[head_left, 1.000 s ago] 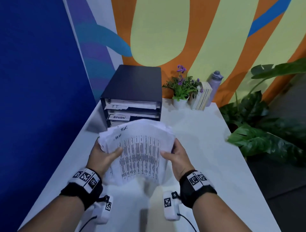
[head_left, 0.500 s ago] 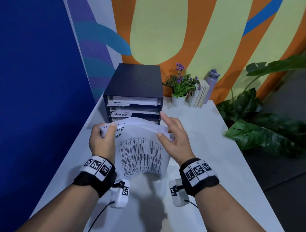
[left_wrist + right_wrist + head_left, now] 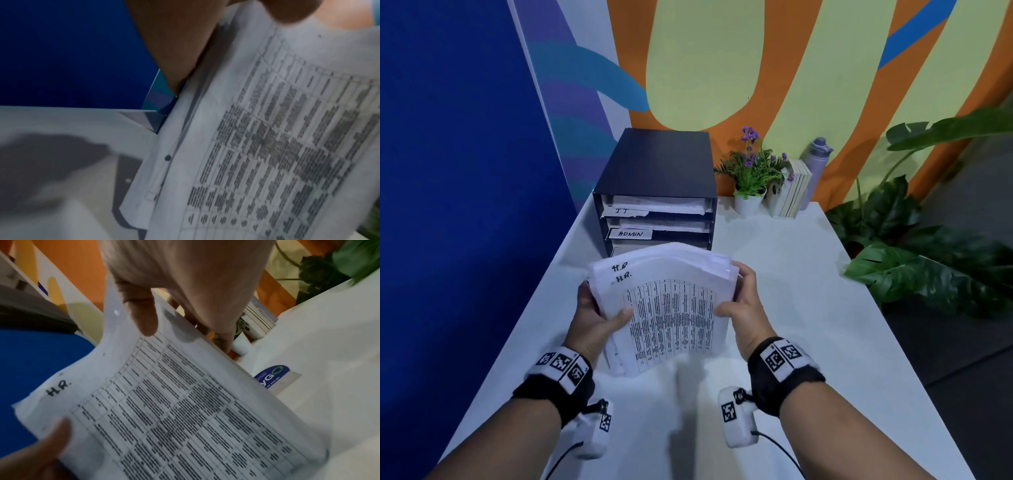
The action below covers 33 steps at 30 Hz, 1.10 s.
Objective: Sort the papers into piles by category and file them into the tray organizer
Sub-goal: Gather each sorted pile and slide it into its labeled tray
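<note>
Here both hands, left hand and right hand, pinch the HR stack; the tray organizer lies at twelve o'clock, stack's long axis pointing toward it.

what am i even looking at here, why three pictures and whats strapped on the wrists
No machine here: a person is sorting office papers with bare hands. The wide picture comes from a camera worn on the head; the two close-ups come from small cameras strapped under each wrist, looking along the hand.

The left hand and right hand grip the sides of a stack of papers; its top sheet is a printed table marked "HR" by hand.

On the white table stands a black tray organizer with shelves labelled "IT" and "ADMIN", already holding paper. Beside it are a small potted plant, some books and a purple bottle.
</note>
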### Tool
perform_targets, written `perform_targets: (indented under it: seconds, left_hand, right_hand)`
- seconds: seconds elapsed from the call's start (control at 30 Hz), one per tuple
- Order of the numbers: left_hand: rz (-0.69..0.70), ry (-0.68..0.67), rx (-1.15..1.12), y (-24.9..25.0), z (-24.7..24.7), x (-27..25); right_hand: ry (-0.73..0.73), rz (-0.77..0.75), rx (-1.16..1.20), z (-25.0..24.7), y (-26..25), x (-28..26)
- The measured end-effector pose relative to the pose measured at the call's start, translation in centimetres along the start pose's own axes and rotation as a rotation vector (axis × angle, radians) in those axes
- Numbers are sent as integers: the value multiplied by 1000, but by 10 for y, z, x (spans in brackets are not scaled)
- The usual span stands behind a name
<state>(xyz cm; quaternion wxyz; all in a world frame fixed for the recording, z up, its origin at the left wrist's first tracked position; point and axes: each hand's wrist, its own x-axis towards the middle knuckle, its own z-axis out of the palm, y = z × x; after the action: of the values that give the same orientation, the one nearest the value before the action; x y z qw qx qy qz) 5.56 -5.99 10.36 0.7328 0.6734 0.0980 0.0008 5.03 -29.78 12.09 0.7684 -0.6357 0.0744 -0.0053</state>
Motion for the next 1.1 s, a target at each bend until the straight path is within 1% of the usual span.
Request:
perform_targets:
  seconds: [0.03, 0.13, 0.17, 0.23, 0.3, 0.37, 0.4, 0.47, 0.5, 0.57, 0.63, 0.73, 0.83, 0.87, 0.93, 1.0, 1.03, 1.1]
  left_hand:
    - [-11, 9, -4, -4, 3, 1]
    - [-21, 96, -43, -4, 13, 9]
    - [-24, 100, -55, -3, 15, 12]
    - [-19, 65, -63, -1, 16, 17]
    - [2, 53, -65, 0, 13, 18]
    - [58, 58, -107, 4, 13, 15]
    - [96, 71, -114, 8, 14, 13]
    - [167, 118, -106, 14, 18, 10]
    - [196, 156, -104, 19, 22, 10]
    - [221, 233, -112, 31, 31, 12]
    - [205, 283, -129, 40, 38, 15]
    - [196, 294, -174, 43, 37, 19]
    - [199, 260, -210, 40, 30, 19]
    - [203, 241, -201, 40, 28, 18]
    - [268, 188, -151, 35, 25, 17]
    - [331, 141, -111, 30, 22, 17]
    - [335, 125, -89, 28, 21, 16]
    - [299, 91, -60, 23, 19, 16]
  right_hand:
    - [9, 22, 30, 4, 2, 0]
    - [57, 46, 93, 16, 5, 2]
    - [89, 44, 103, 19, 5, 0]
    - [140, 18, 94, 21, 6, -3]
    - [153, -53, 24, 20, 5, -7]
    - [144, -206, -67, 19, -1, -8]
    - [151, -330, -164, 18, -5, -8]
    - [172, -594, -453, 18, -16, -5]
    - [181, -694, -602, 18, -20, -3]
    - [207, -801, -844, 19, -26, 1]
    - [230, -858, -982, 18, -28, 2]
    - [239, -882, -1022, 14, -25, 1]
    - [242, -908, -1033, 12, -24, -3]
    - [224, -907, -1047, 11, -23, -4]
    - [167, -865, -1037, 9, -22, -4]
    - [141, -807, -906, 7, -19, -4]
    - [146, -761, -777, 7, -17, -3]
    - [168, -595, -467, 11, -17, -5]
